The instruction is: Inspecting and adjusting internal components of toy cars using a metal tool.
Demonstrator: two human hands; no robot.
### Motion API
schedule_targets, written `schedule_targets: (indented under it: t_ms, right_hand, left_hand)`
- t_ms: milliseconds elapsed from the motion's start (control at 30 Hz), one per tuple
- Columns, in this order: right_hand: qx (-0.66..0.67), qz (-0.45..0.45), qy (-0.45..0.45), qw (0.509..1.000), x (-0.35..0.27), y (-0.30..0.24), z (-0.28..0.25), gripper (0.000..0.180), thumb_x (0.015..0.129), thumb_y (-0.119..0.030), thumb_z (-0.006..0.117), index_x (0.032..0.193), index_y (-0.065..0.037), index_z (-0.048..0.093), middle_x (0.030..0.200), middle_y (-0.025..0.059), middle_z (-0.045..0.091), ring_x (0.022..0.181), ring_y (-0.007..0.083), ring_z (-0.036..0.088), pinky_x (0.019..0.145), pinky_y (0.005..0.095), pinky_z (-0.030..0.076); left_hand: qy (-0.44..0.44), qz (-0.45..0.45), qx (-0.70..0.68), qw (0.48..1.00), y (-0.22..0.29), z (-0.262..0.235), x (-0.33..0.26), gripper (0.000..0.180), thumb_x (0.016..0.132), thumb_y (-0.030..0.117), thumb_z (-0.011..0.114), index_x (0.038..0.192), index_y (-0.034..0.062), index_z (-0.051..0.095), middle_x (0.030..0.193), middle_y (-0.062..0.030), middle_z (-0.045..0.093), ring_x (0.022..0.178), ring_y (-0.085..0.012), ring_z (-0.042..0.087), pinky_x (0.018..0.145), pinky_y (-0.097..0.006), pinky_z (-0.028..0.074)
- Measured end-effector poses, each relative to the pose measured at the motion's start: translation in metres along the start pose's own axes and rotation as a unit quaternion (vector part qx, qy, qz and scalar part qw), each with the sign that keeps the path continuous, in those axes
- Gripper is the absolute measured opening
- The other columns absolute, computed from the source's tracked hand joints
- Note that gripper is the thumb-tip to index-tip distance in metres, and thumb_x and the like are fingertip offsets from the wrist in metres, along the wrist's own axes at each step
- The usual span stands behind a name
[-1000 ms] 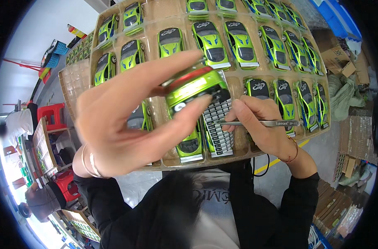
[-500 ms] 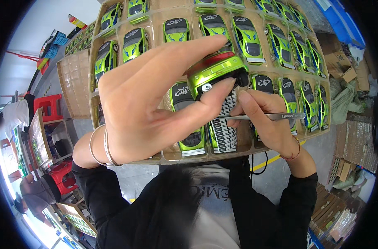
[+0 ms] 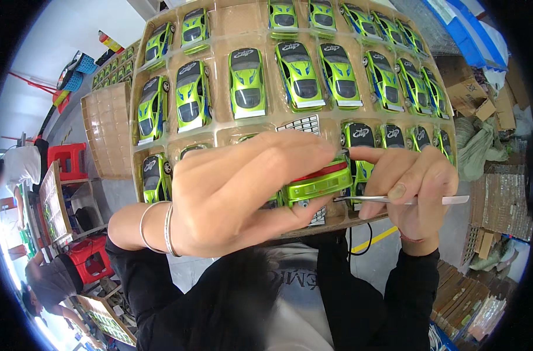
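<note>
A black jacket (image 3: 214,298) frames a grey shirt (image 3: 298,322).

You look down through the left of 2 wide fisheye cameras worn on your head. Your bare left hand (image 3: 231,196) and bare right hand (image 3: 415,187) sit close, mid-view; the brown, compartmented, plastic-lined tray (image 3: 237,20) lies beyond them, and your black long-sleeved jacket (image 3: 214,292) spans the lower edge.

**Layout: tray (image 3: 237,20) ahead, hands over near side**

We've got toy cars (image 3: 247,88) in rows in the tray. Left hand (image 3: 237,193) holds one car (image 3: 318,187), just left of right hand (image 3: 418,181) with tweezers (image 3: 366,199). Printed sheet (image 3: 302,124) partly beneath. Our left: stools (image 3: 69,161); our right: cardboard stacks (image 3: 494,199).
</note>
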State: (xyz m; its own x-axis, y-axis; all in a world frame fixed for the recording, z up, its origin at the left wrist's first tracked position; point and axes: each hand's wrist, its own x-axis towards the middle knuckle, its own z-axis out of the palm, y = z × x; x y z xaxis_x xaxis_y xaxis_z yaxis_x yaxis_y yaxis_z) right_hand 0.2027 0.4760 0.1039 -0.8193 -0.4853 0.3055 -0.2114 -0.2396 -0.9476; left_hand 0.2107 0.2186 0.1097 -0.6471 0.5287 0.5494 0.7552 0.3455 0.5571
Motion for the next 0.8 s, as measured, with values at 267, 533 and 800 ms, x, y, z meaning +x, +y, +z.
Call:
schedule_targets:
  t_ms: [267, 533, 800]
  right_hand:
    - [-0.027, 0.014, 0.003, 1.0, 0.005, -0.002, 0.005, 0.046, 0.11, -0.034, 0.037, 0.085, -0.001, 0.06, 0.079, 0.0171, 0.068, 0.075, 0.025, 0.071, 0.102, 0.0568, 0.049]
    - [-0.038, 0.025, 0.015, 0.999, 0.007, -0.002, 0.008, 0.048, 0.11, -0.033, 0.037, 0.085, 0.001, 0.062, 0.081, 0.0169, 0.07, 0.076, 0.0255, 0.073, 0.099, 0.0559, 0.052]
    - [-0.053, 0.013, 0.002, 0.999, 0.012, -0.002, 0.007, 0.048, 0.11, -0.032, 0.037, 0.085, 0.002, 0.061, 0.078, 0.016, 0.07, 0.075, 0.0259, 0.073, 0.097, 0.0549, 0.053]
  left_hand:
    - [0.01, 0.003, 0.008, 1.0, 0.002, 0.001, -0.002, 0.052, 0.073, 0.003, 0.087, 0.117, -0.009, 0.063, 0.111, -0.0241, 0.071, 0.1, -0.032, 0.073, 0.084, -0.036, 0.059]
    - [0.019, 0.007, 0.008, 1.0, 0.0, 0.002, -0.004, 0.052, 0.074, 0.003, 0.087, 0.118, -0.0091, 0.062, 0.111, -0.0247, 0.071, 0.1, -0.0322, 0.073, 0.083, -0.036, 0.06]
    - [0.026, 0.005, 0.009, 1.0, 0.0, 0.003, -0.005, 0.051, 0.074, 0.002, 0.087, 0.117, -0.0105, 0.062, 0.11, -0.0252, 0.071, 0.099, -0.0324, 0.073, 0.084, -0.036, 0.059]
